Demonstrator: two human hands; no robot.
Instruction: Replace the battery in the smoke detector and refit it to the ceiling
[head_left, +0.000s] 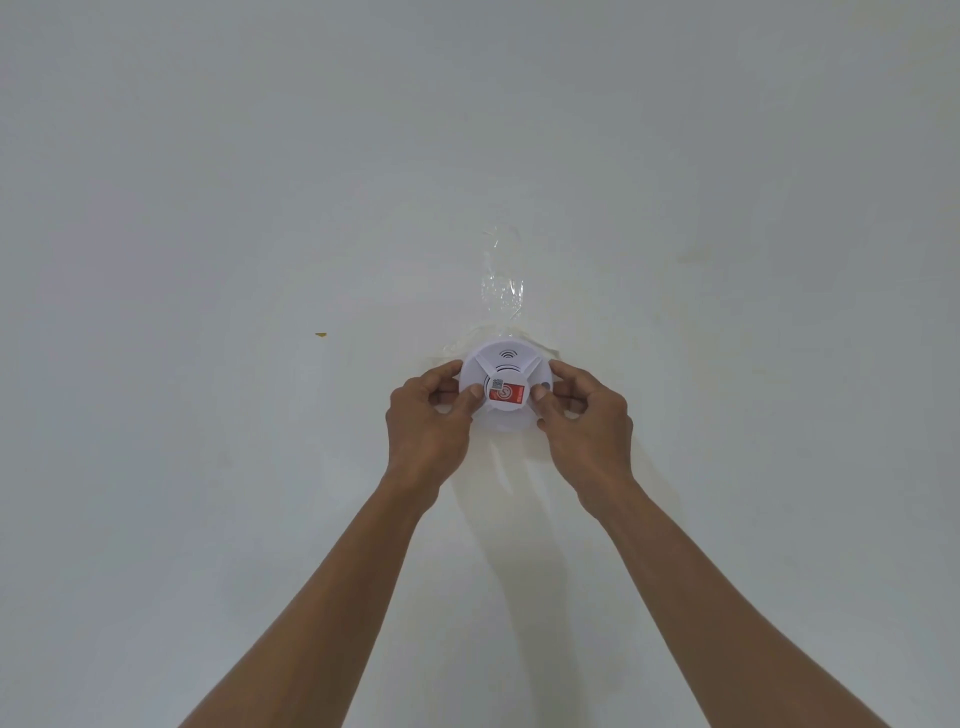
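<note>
The round white plastic smoke detector sits against the pale, off-white painted ceiling, between the two hands. On its face there are three raised ribs that meet in the middle, some small curved slots, and a red rectangular sticker with a small square code label at its left end.

The left hand grasps the left side of the detector: the forefinger curls over the upper left edge and the thumb presses on the face, just beside the left end of the red sticker. The right hand grasps the right side in the same way, with the forefinger curled around the upper right edge and the thumb on the face, just beside the right end of the sticker. The other fingers of both hands are folded under the detector. Both bare forearms rise from the lower edge of the view.

Above the hands, a strip of crumpled clear adhesive tape is stuck on the ceiling and runs away from the top edge of the detector. Well to the left of the left hand, and a little higher, there is a small yellow-brown mark on the ceiling. Around the detector the paint looks slightly yellowish.
</note>
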